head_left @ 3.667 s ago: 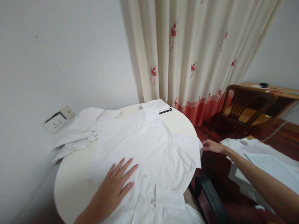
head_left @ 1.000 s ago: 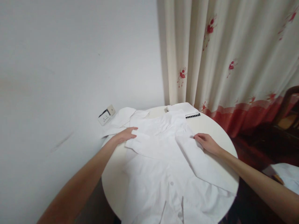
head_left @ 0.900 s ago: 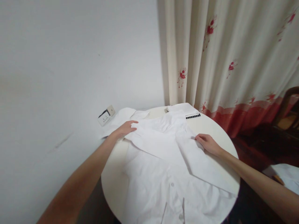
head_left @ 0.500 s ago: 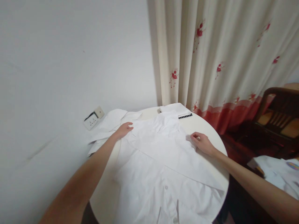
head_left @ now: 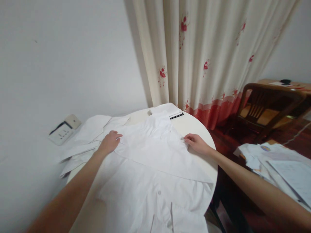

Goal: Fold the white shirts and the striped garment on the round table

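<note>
A white button-up shirt (head_left: 153,161) lies spread over a round white table (head_left: 205,136), with one part folded over so that a long edge slants across it. On the shirt's left edge is my left hand (head_left: 109,143), its fingers closed on the cloth near a small crease. Opposite, my right hand (head_left: 197,144) pinches the right edge of the shirt, which bunches a little at the fingertips. A button and the cuff-like openings show at the near end.
More folded white cloth (head_left: 91,129) lies at the table's left, by a wall socket (head_left: 62,132). A white pad with a black-and-white edge (head_left: 166,109) sits at the back. Beyond are a flowered curtain (head_left: 194,64), a wooden chair (head_left: 262,106) and papers (head_left: 291,174) at right.
The view has turned to the right, bringing the desk and more papers into sight. Both hands stay at the shirt's edges; the left hand's fingers look more closed.
</note>
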A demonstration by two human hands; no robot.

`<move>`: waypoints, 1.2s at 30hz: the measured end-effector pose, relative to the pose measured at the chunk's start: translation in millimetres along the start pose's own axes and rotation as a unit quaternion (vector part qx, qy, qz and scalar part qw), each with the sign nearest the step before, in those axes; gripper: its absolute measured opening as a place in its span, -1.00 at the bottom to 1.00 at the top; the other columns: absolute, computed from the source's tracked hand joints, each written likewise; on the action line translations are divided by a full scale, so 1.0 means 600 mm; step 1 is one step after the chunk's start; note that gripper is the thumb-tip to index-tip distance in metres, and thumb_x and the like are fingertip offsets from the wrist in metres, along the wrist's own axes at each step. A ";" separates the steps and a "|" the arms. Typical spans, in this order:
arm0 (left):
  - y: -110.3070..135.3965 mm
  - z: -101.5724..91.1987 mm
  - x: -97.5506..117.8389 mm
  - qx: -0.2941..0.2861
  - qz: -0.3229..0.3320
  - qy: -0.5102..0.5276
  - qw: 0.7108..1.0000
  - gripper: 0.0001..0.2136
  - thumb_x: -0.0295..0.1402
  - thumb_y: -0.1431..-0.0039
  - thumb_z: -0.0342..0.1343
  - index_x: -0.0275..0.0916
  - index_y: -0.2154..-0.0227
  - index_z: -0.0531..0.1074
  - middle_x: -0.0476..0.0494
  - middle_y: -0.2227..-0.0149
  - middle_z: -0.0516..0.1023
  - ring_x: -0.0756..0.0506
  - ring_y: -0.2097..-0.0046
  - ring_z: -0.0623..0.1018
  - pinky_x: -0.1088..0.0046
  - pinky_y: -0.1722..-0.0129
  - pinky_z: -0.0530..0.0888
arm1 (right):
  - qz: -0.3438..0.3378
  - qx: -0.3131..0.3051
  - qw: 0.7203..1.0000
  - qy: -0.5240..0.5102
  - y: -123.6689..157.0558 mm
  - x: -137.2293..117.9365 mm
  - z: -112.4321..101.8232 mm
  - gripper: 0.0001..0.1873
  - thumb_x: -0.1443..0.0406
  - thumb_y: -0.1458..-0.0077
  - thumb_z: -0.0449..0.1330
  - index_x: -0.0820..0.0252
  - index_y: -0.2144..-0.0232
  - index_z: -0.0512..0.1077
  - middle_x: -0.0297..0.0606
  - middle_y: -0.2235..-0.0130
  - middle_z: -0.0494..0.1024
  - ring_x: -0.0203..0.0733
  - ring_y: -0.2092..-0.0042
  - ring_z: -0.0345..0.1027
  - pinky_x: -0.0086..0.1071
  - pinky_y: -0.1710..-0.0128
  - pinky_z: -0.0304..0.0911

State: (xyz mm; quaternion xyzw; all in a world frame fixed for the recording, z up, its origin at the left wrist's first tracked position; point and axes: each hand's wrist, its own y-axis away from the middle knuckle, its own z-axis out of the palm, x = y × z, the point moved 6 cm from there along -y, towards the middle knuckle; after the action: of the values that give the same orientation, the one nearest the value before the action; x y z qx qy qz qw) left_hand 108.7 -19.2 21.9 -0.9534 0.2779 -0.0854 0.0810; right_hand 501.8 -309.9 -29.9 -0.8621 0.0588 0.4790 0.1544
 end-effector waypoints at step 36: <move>0.340 0.059 0.606 -0.050 0.439 0.105 0.891 -0.51 -0.23 -0.46 -0.25 -0.24 -0.37 0.07 -0.17 -0.42 0.12 -0.14 -0.45 -0.02 0.09 -0.41 -0.02 | -0.023 0.015 0.985 0.172 0.322 -0.111 -0.014 -0.79 0.47 0.03 0.10 0.10 0.34 0.25 -0.34 0.35 0.35 -0.16 0.30 0.22 -0.29 0.25 0.15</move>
State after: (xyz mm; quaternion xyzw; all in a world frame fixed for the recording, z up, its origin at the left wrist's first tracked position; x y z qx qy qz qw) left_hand 312.8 -382.8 -10.9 -0.7222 0.6792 -0.1266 0.0323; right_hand 424.7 -498.4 -10.0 -0.9303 0.0722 0.3193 0.1658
